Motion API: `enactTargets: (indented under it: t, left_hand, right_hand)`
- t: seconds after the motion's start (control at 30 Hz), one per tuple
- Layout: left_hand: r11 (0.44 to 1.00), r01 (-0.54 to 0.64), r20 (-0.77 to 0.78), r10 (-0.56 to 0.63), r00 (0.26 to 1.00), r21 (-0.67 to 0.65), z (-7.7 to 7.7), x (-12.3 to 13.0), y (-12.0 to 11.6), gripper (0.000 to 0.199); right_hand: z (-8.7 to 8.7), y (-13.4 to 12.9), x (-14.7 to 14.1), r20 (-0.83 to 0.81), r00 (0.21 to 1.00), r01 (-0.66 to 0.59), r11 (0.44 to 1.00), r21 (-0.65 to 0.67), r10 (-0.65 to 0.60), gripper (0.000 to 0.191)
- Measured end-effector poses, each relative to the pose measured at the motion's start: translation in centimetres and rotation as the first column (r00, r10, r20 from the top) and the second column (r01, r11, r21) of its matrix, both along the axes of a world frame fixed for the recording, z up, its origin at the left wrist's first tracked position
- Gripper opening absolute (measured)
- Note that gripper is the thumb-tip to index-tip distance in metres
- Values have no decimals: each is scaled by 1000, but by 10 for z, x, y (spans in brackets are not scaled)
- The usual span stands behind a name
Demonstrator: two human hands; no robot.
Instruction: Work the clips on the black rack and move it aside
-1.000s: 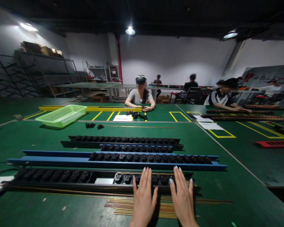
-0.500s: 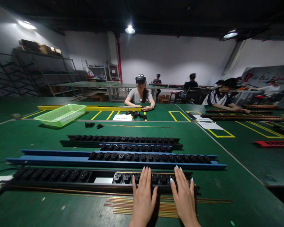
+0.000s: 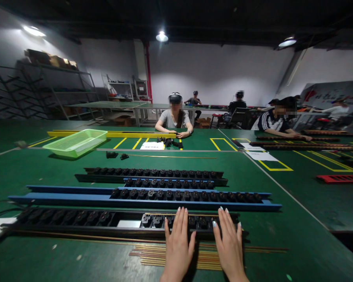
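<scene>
My left hand (image 3: 178, 243) lies flat, its fingertips over the right half of a long black channel (image 3: 85, 228). To its right, my right hand (image 3: 230, 243) rests the same way near the channel's right end. Neither holds anything; both are open. Black socket modules (image 3: 157, 221) sit in a row inside the channel, and the fingers cover some of them. A pale flat plate (image 3: 129, 224) shows between two groups of modules. Several thin brass-coloured rods (image 3: 153, 254) lie on the table in front of the channel, passing partly under my hands.
Behind stand a blue channel (image 3: 76, 197) with modules, a short blue strip (image 3: 169, 183) and a dark channel (image 3: 153, 172). A green basket (image 3: 76, 144) is farther left. Across the table a co-worker (image 3: 174, 115) sits by a yellow channel (image 3: 114, 134). Cables and a white object (image 3: 0, 227) lie left.
My right hand has shifted very slightly to the right. My left hand and the parts on the table look unchanged. A distant person has raised an arm.
</scene>
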State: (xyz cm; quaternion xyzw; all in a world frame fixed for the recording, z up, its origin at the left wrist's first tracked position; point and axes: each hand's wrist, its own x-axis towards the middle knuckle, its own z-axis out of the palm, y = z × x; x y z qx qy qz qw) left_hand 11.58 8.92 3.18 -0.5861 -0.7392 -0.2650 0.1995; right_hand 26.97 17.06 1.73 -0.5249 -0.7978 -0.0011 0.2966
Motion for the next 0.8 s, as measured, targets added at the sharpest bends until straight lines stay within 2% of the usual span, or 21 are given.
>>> enactTargets:
  t: [0.1, 0.3, 0.47, 0.67, 0.8]
  left_hand:
    - [1000, -6, -3, 6, 1000, -2, 0, 0, 0, 60]
    - [1000, -1, -21, 2, 1000, 10, 1, -1, 0, 58]
    - [1000, -6, -24, 6, 1000, 24, 0, 0, 1, 60]
    - [1000, -8, -33, 9, 999, 19, 0, -1, 0, 58]
    - [1000, -7, -37, 7, 999, 16, 1, 0, 0, 58]
  right_hand:
    - [0, -2, -1, -1, 1000, -20, 1000, 14, 20, 58]
    - [-3, -4, -2, 108, 993, -55, 994, 94, 45, 57]
    - [3, -6, -3, 128, 991, -54, 993, 100, 41, 58]
    - [7, -18, -15, 180, 972, -172, 979, 108, 150, 64]
    - [6, -19, -18, 162, 977, -165, 976, 145, 141, 66]
